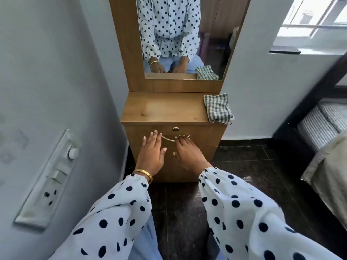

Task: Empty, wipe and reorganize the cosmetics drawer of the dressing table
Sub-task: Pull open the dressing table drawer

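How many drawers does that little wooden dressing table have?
2 drawer fronts show. The upper drawer sits just under the tabletop, with a keyhole and metal handle. The lower drawer is below it, mostly behind both hands. Neither is pulled open.

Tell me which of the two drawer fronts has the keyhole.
The upper drawer: its round metal keyhole sits just above the curved handle that both hands reach for. The lower drawer front shows no lock.
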`<state>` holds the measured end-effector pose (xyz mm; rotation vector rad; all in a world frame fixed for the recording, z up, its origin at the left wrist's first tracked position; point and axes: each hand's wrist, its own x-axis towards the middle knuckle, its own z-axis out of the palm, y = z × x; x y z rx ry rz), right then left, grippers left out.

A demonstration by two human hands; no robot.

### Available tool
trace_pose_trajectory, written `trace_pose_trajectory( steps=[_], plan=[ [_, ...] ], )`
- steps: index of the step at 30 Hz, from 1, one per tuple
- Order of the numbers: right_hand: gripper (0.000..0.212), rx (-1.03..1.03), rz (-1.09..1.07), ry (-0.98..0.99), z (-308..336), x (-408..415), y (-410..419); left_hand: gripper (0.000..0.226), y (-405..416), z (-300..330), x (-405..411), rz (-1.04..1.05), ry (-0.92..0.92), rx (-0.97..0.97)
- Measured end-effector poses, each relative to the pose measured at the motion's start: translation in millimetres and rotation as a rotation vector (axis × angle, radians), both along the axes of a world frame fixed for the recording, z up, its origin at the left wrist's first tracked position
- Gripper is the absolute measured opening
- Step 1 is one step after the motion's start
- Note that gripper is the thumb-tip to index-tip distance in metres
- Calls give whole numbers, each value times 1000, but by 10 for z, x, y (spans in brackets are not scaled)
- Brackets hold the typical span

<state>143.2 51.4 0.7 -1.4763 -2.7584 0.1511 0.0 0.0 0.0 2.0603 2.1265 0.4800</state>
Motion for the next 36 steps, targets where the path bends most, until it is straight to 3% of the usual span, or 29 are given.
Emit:
trace_pose_trajectory(
  steps=[7, 20, 25, 27, 30, 33, 36],
  plan=[
    [47, -177, -56, -29, 40, -193, 268, 59, 174, -33, -57, 10, -29, 32],
    [27, -42, -60, 0, -19, -204, 175, 55, 157, 10, -33, 20, -110, 119],
    [26, -6, -31, -13, -28, -90, -199, 50, -157, -100, 6, 7, 20, 229],
    [11, 55, -24, 3, 5, -60, -346, 49, -256, -102, 6, -4, 65, 269],
    [26, 68, -13, 27, -57, 13, -567, 43, -302, -36, -12, -14, 90, 326],
    [10, -5, 13, 40, -2, 96, -830, 43, -274, 94, 3, -65, 31, 267],
    [24, -54, 11, 0, 25, 174, -945, 48, -380, 217, 31, -80, 14, 197]
  ],
)
